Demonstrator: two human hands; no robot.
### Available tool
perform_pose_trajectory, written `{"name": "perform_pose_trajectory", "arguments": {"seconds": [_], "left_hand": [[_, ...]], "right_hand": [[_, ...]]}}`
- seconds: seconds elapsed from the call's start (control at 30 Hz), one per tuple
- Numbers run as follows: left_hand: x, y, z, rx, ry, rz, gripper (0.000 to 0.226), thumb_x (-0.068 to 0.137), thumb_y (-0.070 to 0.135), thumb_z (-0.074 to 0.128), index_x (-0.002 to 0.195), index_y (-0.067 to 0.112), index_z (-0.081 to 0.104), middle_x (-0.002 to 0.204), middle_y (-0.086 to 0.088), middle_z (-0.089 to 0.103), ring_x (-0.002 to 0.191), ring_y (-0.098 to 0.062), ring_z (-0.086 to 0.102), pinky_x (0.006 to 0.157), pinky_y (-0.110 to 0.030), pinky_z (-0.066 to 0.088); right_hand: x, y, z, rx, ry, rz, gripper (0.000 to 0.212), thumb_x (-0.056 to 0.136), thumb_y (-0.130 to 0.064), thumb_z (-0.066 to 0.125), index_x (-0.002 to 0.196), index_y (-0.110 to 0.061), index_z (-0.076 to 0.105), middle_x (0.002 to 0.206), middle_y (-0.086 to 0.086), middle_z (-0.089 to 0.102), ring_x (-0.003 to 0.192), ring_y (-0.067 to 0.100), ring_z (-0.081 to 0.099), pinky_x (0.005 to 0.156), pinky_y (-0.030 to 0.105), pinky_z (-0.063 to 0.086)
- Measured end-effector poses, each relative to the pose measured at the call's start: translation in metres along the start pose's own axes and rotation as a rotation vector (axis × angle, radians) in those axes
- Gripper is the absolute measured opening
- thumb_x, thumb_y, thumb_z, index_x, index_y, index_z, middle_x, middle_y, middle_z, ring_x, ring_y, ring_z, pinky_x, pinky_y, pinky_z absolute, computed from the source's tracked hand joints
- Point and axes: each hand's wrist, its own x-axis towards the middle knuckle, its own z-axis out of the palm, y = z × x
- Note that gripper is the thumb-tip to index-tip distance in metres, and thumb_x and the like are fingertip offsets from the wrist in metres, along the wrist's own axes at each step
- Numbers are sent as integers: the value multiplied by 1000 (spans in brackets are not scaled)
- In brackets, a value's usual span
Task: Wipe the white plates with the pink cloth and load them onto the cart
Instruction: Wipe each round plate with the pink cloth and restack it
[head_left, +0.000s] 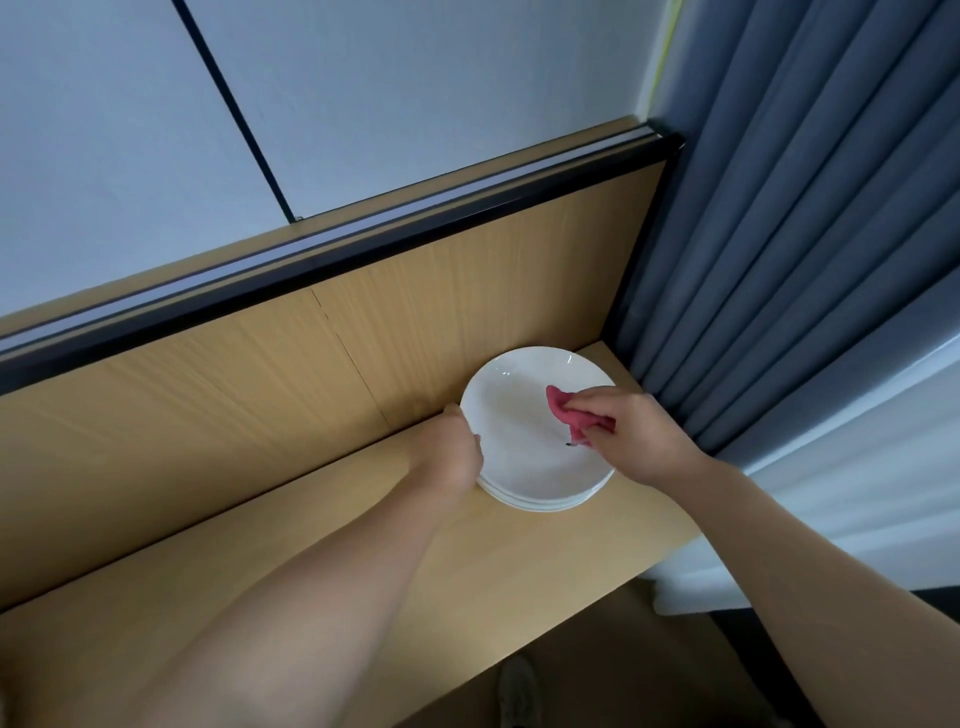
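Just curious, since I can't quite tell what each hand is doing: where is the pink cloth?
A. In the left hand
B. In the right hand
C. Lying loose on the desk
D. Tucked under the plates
B: the right hand pinches the pink cloth over the top plate, while the left hand grips that plate's rim.

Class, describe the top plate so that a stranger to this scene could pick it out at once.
Follow the blue curtain down to the corner of the wooden table, where white plates are stacked. The top plate alone shows its face: the left hand grips its rim, and the right hand holds the pink cloth on it.
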Motion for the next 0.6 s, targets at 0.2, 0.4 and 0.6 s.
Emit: {"name": "perform_pose_trajectory", "arguments": {"seconds": [0.2,0.4,0.6], "left_hand": [[3,7,-2,-271,-42,-174,25,87,5,52,111,4,44,79,-3,56,80,-28,63,63,-35,49],[-1,9,-11,-422,-47,-174,29,85,0,50,112,2,39,90,-8,58,78,-28,59,55,-32,43],[-9,4,-18,-560,-40,-167,28,85,-3,47,110,4,37,84,-5,53,71,-24,56,51,-31,42]], "right_hand": [[4,0,-2,38,-11,15,39,90,11,49,105,-14,75,86,-3,65,79,15,62,84,25,57],[4,-5,-6,51,-22,12,36,91,10,50,103,-13,75,82,-7,63,76,11,60,82,23,56],[0,-18,-8,22,-12,-2,36,92,8,51,106,-14,75,87,0,66,79,10,61,81,18,54]]}}
